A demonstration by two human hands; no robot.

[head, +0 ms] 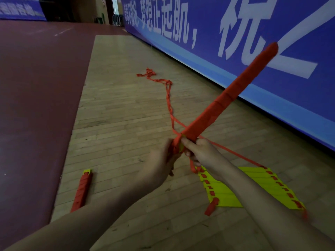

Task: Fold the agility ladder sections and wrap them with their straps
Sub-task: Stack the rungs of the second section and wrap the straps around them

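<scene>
Fingers (pixel 186 142) of the right hand (pixel 201 153) grip the nearly wrapped bundle (pixel 233 91) mid-frame, left hand (pixel 159 167) pinching its strap (pixel 169 104); one finished bundle (pixel 82 191) lower left, an unfolded ladder section (pixel 224 192) remains lower right.

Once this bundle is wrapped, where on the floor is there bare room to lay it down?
Bare wood lies between the finished bundle on the left and the yellow rungs on the right, under the left hand. More lies left of the loose strap, up to the red mat. It is crowded on the right: rungs, strap runs and the banner wall, below the right hand holding the wrapped bundle.
</scene>
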